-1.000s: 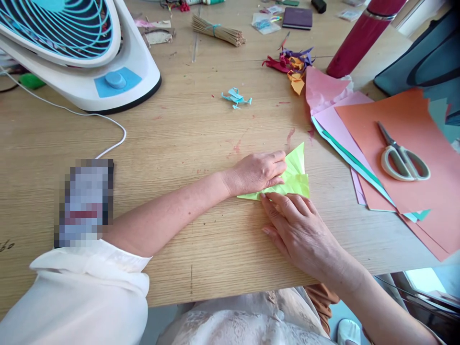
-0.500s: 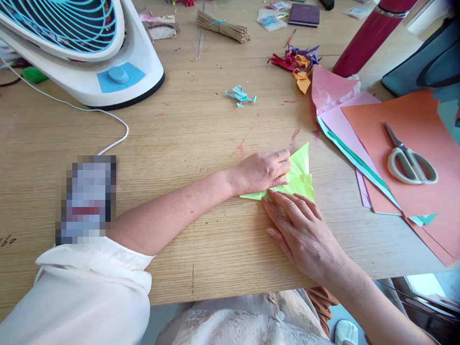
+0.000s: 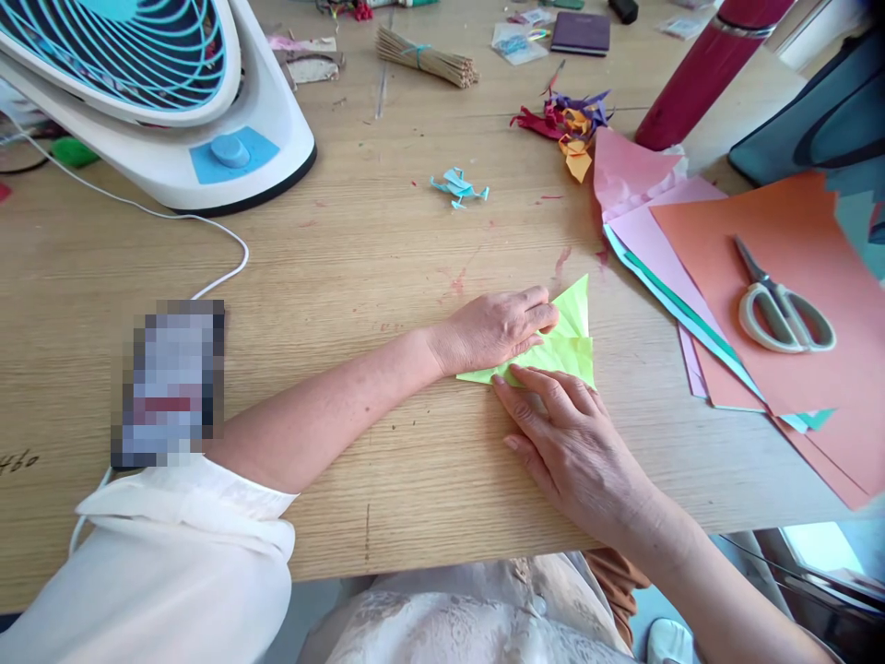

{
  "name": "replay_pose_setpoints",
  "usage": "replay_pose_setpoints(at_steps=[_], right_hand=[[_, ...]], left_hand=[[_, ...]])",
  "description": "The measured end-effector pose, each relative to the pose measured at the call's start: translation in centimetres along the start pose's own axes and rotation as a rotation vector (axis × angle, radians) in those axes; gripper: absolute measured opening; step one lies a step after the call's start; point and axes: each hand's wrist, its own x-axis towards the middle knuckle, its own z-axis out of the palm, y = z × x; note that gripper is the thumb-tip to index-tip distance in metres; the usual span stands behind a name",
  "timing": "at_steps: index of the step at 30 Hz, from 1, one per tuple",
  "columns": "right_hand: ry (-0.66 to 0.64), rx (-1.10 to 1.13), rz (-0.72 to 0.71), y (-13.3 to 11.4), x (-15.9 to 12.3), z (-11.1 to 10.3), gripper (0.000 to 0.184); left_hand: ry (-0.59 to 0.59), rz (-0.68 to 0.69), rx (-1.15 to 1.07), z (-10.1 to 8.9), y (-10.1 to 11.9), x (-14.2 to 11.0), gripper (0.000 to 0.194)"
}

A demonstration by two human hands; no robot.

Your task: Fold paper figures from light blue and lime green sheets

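Note:
A folded sheet of yellow-green paper (image 3: pixel 567 355), creased and pointed at its upper right, lies flat on the wooden table. My left hand (image 3: pixel 501 327) is closed on it from the left, fingers curled under and pressing down; its fingertips are partly hidden. Along the lower edge of the paper rests my right hand (image 3: pixel 571 438), fingers stretched out and lying flat, with the index and middle fingertips touching the paper and the thumb on the table. Farther back on the table sits a small light-blue folded paper figure (image 3: pixel 458 187).
On the right, scissors (image 3: pixel 781 309) lie on orange paper sheets (image 3: pixel 719 240). Behind them stand a red flask (image 3: pixel 698 88) and several coloured paper figures (image 3: pixel 571 124). A white fan (image 3: pixel 269 138) and a blurred phone (image 3: pixel 170 383) with a cable are on the left. A stick bundle (image 3: pixel 425 57) lies at the back.
My right fingertips slide a little left along the lower edge of the paper. My left hand keeps its place on the paper. The whole view shifts slightly.

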Motion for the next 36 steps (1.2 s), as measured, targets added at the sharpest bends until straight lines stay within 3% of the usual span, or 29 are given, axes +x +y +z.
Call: replay_pose_setpoints(at_steps=[10, 28, 36], right_hand=[[0.001, -0.089, 0.03, -0.3, 0.0, 0.2, 0.046], [-0.04, -0.183, 0.051, -1.1, 1.4, -0.2, 0.047], [-0.05, -0.221, 0.045, -1.7, 2.3, -0.3, 0.047]], left_hand=[[0.052, 0.024, 0.014, 0.1, -0.3, -0.5, 0.023], [-0.028, -0.005, 0.008, -0.7, -0.6, -1.3, 0.026], [-0.007, 0.002, -0.102, -0.4, -1.2, -1.5, 0.025]])
